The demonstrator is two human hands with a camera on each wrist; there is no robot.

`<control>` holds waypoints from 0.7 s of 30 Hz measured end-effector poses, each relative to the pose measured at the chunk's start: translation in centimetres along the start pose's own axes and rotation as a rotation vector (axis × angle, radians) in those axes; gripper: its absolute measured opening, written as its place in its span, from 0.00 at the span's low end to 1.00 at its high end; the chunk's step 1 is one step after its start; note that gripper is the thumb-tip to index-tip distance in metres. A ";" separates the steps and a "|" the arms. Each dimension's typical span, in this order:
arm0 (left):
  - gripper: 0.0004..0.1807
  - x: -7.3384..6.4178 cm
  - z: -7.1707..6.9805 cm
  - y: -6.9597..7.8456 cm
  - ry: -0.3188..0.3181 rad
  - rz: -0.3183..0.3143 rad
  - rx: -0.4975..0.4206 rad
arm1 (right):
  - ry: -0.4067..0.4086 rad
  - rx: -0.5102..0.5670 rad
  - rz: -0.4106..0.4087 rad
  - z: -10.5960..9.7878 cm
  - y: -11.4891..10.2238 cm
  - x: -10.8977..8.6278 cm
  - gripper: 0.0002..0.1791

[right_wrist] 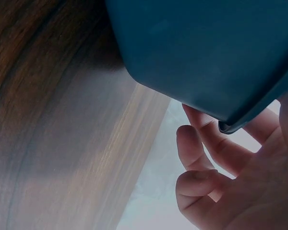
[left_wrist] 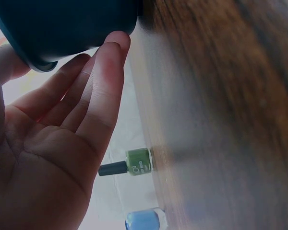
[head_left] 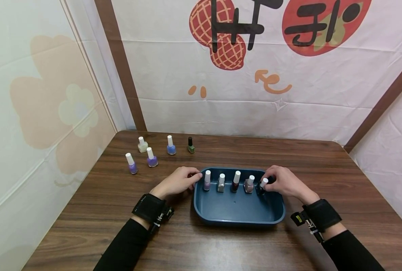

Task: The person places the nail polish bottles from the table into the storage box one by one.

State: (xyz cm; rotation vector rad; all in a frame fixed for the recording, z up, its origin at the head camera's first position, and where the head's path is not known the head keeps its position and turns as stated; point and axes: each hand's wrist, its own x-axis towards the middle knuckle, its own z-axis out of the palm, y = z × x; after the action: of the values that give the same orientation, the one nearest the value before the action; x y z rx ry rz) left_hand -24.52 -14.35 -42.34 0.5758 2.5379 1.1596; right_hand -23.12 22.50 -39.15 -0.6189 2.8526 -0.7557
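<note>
Five polish bottles (head_left: 152,162) stood apart on the worktop (head_left: 85,226) behind and left of the tray (head_left: 236,210), flat bases likely keeping them upright. Left hand (head_left: 180,180) at the tray's left end: thumb at rim, fingers holding its outer wall, presumably for steadiness. Four bottles (head_left: 235,186) formed a row along the tray's far side, perhaps spaced for finger room. Right hand (head_left: 285,182) at the tray's right end: fingers clamped on a dark, white-capped bottle (head_left: 263,183) inside, pinched perhaps to control its stance.
</note>
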 end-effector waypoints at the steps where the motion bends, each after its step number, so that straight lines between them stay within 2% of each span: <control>1: 0.19 0.0 0.0 0.0 0.001 -0.002 0.001 | 0.000 -0.002 0.003 0.0 0.0 0.0 0.07; 13: 0.19 -0.1 0.0 0.0 -0.001 -0.005 -0.010 | -0.002 0.033 0.032 -0.7 -0.3 -0.4 0.17; 17: 0.19 -0.1 -0.1 0.0 -0.003 -0.002 -0.010 | 0.048 0.058 0.043 -0.9 -0.3 -0.9 0.19; 21: 0.20 0.0 -0.1 -0.1 -0.006 0.016 -0.004 | 0.123 0.144 0.077 -0.9 0.3 -1.7 0.20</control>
State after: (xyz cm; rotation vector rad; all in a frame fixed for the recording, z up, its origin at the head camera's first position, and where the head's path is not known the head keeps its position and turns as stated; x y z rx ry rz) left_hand -24.59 -14.44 -42.36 0.5985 2.5297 1.1657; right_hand -21.92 23.85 -38.54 -0.4554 2.8777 -1.0081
